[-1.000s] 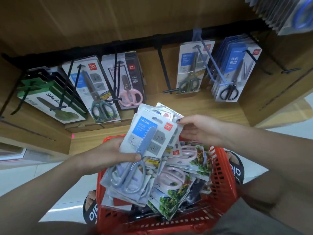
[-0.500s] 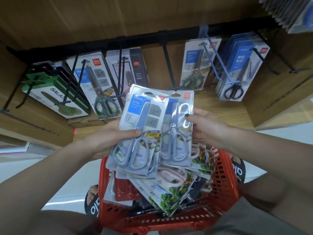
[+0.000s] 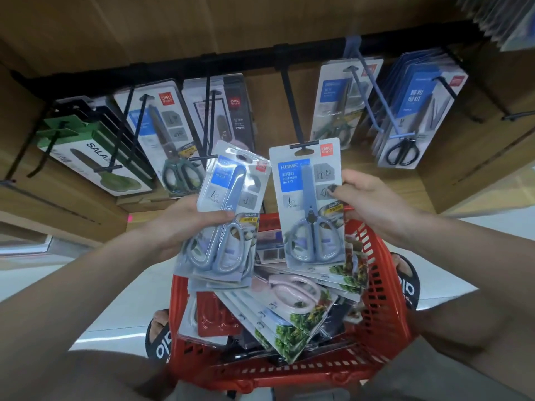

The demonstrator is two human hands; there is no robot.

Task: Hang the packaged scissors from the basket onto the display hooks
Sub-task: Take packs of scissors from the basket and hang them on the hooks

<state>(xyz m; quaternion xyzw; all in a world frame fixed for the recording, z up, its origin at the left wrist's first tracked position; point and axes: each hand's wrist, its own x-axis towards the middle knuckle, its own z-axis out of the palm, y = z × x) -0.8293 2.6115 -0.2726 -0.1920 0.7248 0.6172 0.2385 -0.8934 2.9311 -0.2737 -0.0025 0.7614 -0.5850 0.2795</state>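
My right hand [image 3: 373,204] pinches one pack of grey-blue scissors [image 3: 309,206] by its right edge. The hang hole at its top lies right at the tip of a bare black display hook [image 3: 292,111]. My left hand [image 3: 185,224] grips a small stack of the same grey-blue scissor packs [image 3: 225,215], tilted, just left of the single pack. Below both hands a red basket [image 3: 376,308] holds several more packs, including pink scissors [image 3: 292,290] on cards with green vegetable pictures.
A black rail [image 3: 254,60] runs across the wooden display with several hooks. Hanging packs: green salad tool [image 3: 95,160], green-handled scissors [image 3: 162,134], a dark pack [image 3: 228,111], another green-handled pack [image 3: 344,102], black-handled scissors [image 3: 417,117]. Black slippers [image 3: 159,340] stand on the pale floor.
Both hands rose from the basket toward the rail. My right hand drew one pack off the stack and moved it right and up to the bare hook's tip.
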